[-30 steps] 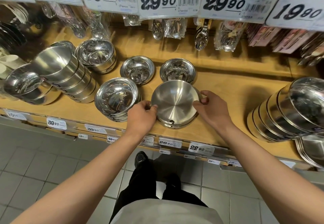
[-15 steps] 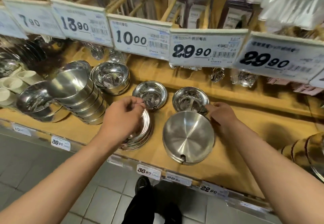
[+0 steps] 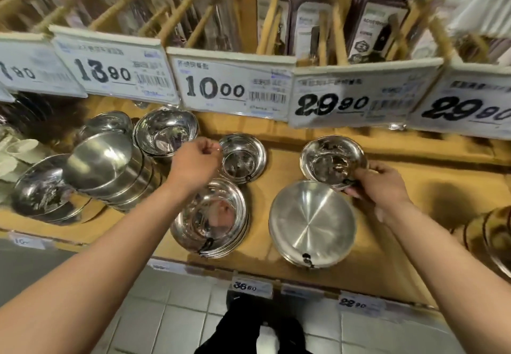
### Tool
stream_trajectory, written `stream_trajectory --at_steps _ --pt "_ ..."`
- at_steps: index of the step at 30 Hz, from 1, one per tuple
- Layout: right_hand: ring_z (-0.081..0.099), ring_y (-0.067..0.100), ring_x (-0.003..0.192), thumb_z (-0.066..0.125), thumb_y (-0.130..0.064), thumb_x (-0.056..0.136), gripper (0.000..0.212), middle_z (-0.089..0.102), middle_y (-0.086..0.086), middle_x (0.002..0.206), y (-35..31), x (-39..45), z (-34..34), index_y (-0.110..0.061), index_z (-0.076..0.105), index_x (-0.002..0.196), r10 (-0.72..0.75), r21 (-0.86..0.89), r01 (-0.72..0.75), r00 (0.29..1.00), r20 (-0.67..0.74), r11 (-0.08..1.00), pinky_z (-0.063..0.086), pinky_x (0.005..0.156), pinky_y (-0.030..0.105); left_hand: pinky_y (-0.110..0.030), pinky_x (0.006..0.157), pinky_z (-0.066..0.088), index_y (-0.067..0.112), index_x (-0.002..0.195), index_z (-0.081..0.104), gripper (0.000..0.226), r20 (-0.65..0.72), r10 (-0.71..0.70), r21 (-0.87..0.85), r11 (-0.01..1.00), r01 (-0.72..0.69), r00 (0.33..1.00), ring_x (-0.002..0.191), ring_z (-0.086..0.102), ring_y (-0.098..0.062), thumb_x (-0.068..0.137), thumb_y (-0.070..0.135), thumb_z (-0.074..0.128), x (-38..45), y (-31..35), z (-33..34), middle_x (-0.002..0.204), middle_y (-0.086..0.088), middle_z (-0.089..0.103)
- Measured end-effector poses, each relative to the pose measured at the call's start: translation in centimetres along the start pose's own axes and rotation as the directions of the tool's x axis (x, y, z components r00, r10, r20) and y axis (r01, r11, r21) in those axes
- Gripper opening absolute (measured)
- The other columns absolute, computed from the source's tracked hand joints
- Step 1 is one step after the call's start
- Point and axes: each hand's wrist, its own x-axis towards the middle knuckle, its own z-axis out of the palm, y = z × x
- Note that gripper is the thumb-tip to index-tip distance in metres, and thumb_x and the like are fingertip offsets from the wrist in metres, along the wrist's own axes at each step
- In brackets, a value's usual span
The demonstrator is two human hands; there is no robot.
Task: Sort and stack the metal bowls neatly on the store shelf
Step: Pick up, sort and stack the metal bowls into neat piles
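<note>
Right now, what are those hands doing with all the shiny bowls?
A person is tidying metal bowls on a wooden store shelf. The right hand grips the rim of a small bowl at the back, just behind an upside-down bowl. The left hand reaches for another small bowl.

Price cards along the upper shelf edge read 13.90 [image 3: 113, 72], 10.00 [image 3: 231, 88], 29.90 [image 3: 356, 99] and 29.90 [image 3: 470, 107] again; small tags on the lower shelf edge read 36.60 [image 3: 251, 286] and 22.90 [image 3: 356, 303] (the leftmost card is cut off, the fine print blurred)
</note>
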Motion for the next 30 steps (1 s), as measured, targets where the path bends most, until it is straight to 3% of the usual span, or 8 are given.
stream_trajectory --at_steps 3,7,10,15,17,22,25,30 --pt "0.07 0.022 0.067 0.066 -0.002 0.092 0.016 0.07 0.013 0.088 0.0 -1.5 -1.3 -0.012 0.062 0.103 -0.018 0.1 0.024 0.998 -0.062 0.995 0.06 0.055 0.028 -0.041 0.102 0.052 0.015 0.115 0.068 0.018 0.017 -0.017 0.193 0.981 0.013 1.0 0.103 0.066 -0.024 0.097 0.019 0.064 3.4 -0.8 0.5 0.112 -0.001 0.07" --pt "0.073 0.014 0.064 0.066 0.0 0.091 0.023 0.07 0.005 0.084 0.6 -3.3 -2.7 -0.021 0.058 0.091 -0.055 0.204 0.081 0.99 -0.127 0.976 0.062 0.056 0.025 -0.014 0.066 0.052 0.013 0.088 0.066 0.015 0.044 -0.081 0.357 0.932 0.06 0.996 0.074 0.063 -0.015 0.098 0.024 0.065 6.6 -2.6 0.8 0.086 0.0 0.067" --pt "0.073 0.019 0.077 0.067 0.0 0.092 0.025 0.071 0.006 0.091 1.1 -4.1 -3.3 -0.021 0.058 0.103 -0.048 0.262 0.09 0.985 -0.165 0.961 0.059 0.052 0.019 -0.031 0.078 0.057 0.0 0.109 0.066 0.031 0.06 -0.166 0.41 0.903 0.127 0.984 0.091 0.068 -0.026 0.096 0.027 0.066 7.9 -3.4 1.1 0.103 -0.014 0.071" --pt "0.076 0.019 0.079 0.067 -0.002 0.091 0.022 0.074 0.007 0.095 1.2 -4.5 -3.8 -0.02 0.061 0.103 -0.094 0.276 0.134 0.984 -0.15 0.952 0.06 0.056 0.021 -0.026 0.052 0.042 0.0 0.104 0.061 0.031 0.137 -0.257 0.412 0.893 0.181 0.957 0.065 0.058 -0.017 0.095 0.029 0.068 9.1 -3.6 1.9 0.082 -0.009 0.065" --pt "0.077 0.015 0.074 0.064 -0.001 0.092 0.022 0.076 0.005 0.087 1.0 -4.8 -4.2 -0.017 0.061 0.107 -0.133 0.272 0.162 0.983 -0.124 0.948 0.059 0.056 0.021 -0.028 0.046 0.047 -0.002 0.099 0.062 0.023 0.141 -0.257 0.411 0.894 0.18 0.956 0.056 0.056 -0.016 0.098 0.021 0.066 9.7 -3.6 2.2 0.071 -0.007 0.062" --pt "0.078 0.025 0.077 0.065 0.003 0.087 0.026 0.079 0.008 0.084 0.7 -5.8 -4.5 -0.02 0.058 0.099 -0.159 0.271 0.163 0.987 -0.038 0.949 0.061 0.061 0.028 -0.043 0.069 0.063 -0.005 0.108 0.064 0.015 0.114 -0.3 0.124 0.95 0.286 0.947 0.055 0.069 -0.028 0.096 0.004 0.065 9.7 -3.5 2.1 0.09 -0.023 0.072" --pt "0.078 0.028 0.08 0.065 0.003 0.088 0.027 0.079 0.009 0.085 0.0 -6.8 -4.6 -0.02 0.058 0.101 -0.144 0.251 0.137 0.989 0.012 0.958 0.061 0.06 0.028 -0.049 0.074 0.063 -0.004 0.11 0.063 0.024 0.068 -0.244 0.116 0.965 0.235 0.967 0.074 0.075 -0.034 0.097 0.016 0.067 8.9 -2.8 1.5 0.095 -0.023 0.073" --pt "0.078 0.031 0.086 0.066 0.002 0.088 0.027 0.078 0.016 0.095 -1.0 -8.5 -4.8 -0.013 0.06 0.11 -0.132 0.226 0.104 0.985 0.113 0.969 0.063 0.061 0.03 -0.043 0.082 0.062 -0.005 0.114 0.066 0.023 -0.039 -0.17 0.135 0.976 0.174 0.985 0.096 0.071 -0.034 0.097 0.01 0.06 6.9 -1.4 -0.2 0.114 -0.021 0.07"
